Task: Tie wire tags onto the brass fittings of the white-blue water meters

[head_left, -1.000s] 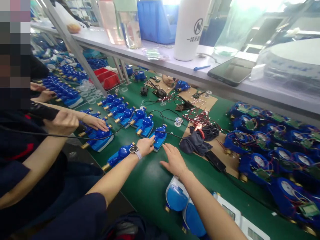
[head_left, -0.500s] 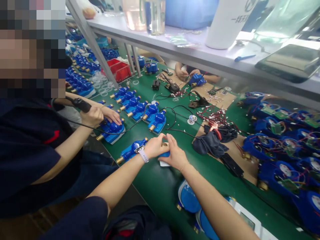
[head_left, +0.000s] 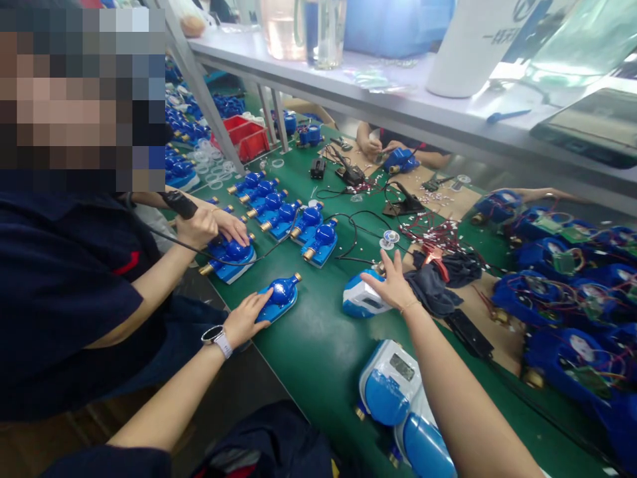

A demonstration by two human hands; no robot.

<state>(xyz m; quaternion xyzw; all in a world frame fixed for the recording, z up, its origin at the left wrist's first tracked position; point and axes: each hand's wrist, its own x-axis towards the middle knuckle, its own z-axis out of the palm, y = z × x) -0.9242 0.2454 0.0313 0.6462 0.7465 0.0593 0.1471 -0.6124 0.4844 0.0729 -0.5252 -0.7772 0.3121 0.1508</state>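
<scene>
My left hand (head_left: 246,320), with a watch on its wrist, grips the near end of a blue water meter (head_left: 283,292) lying face down on the green table; that end's fitting is hidden under my fingers. Spread fingers show on my right hand (head_left: 395,284), whose thumb reaches over a white-and-blue water meter (head_left: 365,295) with its display side toward me. Whether the palm touches this meter I cannot tell. Below my right forearm lie two more meters with blue covers, one with a visible display (head_left: 402,366).
Face-down blue meters (head_left: 286,216) stand in a row beyond my hands. At left a co-worker's hands (head_left: 209,226) hold a corded black tool on another meter. Dark cloth (head_left: 435,285), a solder spool (head_left: 389,239) and open meters (head_left: 562,332) lie right. A shelf (head_left: 378,106) overhangs the back.
Both hands were together at one meter; now they are apart. That meter has been moved right and turned display side toward me. My left hand has moved left onto another face-down meter.
</scene>
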